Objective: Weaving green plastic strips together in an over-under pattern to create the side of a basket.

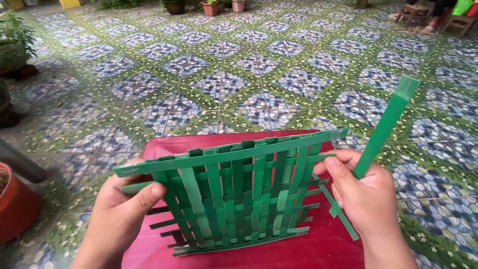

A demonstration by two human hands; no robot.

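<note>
Left hand (122, 206) pinched the woven green strip panel (234, 192) at 9 o'clock, over the red stool (239, 144). Right hand (366, 197) closed on a loose green strip (386, 124) at 3. Risk: the unlocked top weave looked liable to slide apart if tugged.

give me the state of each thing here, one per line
woven green panel: partly woven, held upright over the stool, strip ends loose
loose green strip: unwoven, sticking up from the right hand
left hand: gripping the panel's left edge
right hand: pinching panel edge and strip
red plastic stool: upright, under the panel
</note>
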